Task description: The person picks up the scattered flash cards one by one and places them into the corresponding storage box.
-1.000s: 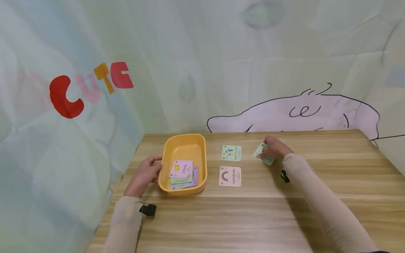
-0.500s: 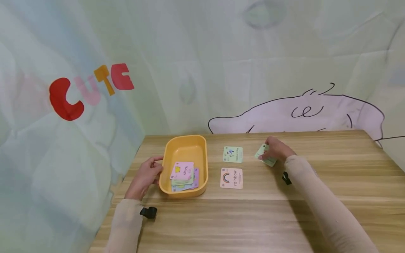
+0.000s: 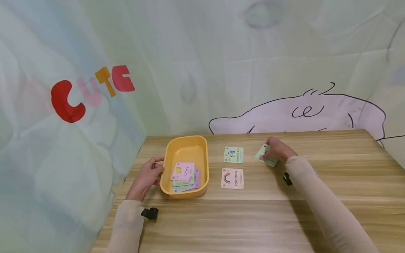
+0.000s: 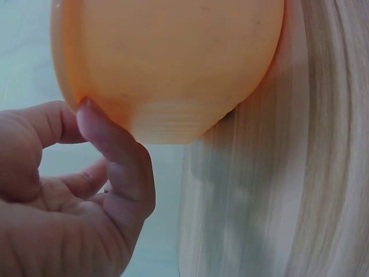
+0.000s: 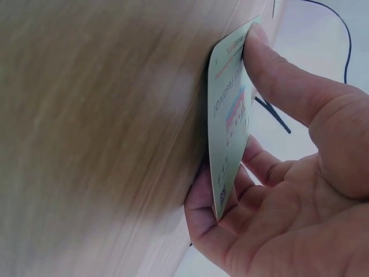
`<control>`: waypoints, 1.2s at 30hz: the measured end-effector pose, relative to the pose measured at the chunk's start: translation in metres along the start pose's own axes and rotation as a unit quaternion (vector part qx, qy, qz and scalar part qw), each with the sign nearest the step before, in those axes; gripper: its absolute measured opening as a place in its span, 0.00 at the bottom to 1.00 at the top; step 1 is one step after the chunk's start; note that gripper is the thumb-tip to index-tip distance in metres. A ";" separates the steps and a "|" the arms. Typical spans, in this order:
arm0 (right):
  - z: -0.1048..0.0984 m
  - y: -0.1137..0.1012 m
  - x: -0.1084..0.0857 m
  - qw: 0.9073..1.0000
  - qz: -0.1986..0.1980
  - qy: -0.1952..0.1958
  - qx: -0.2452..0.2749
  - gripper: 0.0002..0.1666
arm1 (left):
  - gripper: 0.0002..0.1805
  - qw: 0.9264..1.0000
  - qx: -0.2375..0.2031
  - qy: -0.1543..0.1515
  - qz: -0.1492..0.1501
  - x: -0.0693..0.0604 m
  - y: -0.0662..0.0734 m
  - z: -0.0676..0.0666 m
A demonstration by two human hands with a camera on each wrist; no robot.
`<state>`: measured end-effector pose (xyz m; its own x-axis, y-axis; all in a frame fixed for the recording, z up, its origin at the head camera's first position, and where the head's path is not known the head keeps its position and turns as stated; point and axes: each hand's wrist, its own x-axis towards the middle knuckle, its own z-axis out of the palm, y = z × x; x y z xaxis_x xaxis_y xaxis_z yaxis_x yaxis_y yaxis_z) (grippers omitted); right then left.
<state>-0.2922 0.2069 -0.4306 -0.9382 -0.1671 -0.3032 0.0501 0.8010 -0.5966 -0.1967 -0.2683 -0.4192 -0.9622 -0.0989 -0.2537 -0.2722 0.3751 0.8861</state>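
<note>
My left hand is at the left side of a yellow plastic tray, pinching its rim with thumb and finger; the left wrist view shows the tray wall close up. Inside the tray lies a small pile of cards, topped by a pink "chick" card. At the back right, my right hand grips a pale green card by its edges between thumb and fingers. In the right wrist view this card is tilted just off the tabletop, its print partly reading "Festival".
Between tray and right hand, a green "Teachers' Day" card and a peach "rainbow" card lie flat, one behind the other. The wooden table meets a printed curtain at its back and left.
The whole head view has shifted slightly. Both hands keep their hold, the right on the green card and the left on the tray; the cards stay in place.
</note>
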 end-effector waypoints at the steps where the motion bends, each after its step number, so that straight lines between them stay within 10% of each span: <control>1: 0.000 0.000 0.000 1.000 0.001 -0.001 0.000 0.39 | 0.26 1.000 0.000 -0.001 0.001 0.000 0.000 0.000; 36: 0.000 -0.002 -0.004 1.000 -0.020 -0.006 0.000 0.42 | 0.27 1.000 -0.006 -0.006 0.019 -0.002 -0.001 0.000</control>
<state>-0.2885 0.2061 -0.4282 -0.9351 -0.2065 -0.2879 0.0124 0.7931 -0.6090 -0.1949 -0.2681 -0.4198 -0.9716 -0.0743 -0.2247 -0.2361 0.3674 0.8996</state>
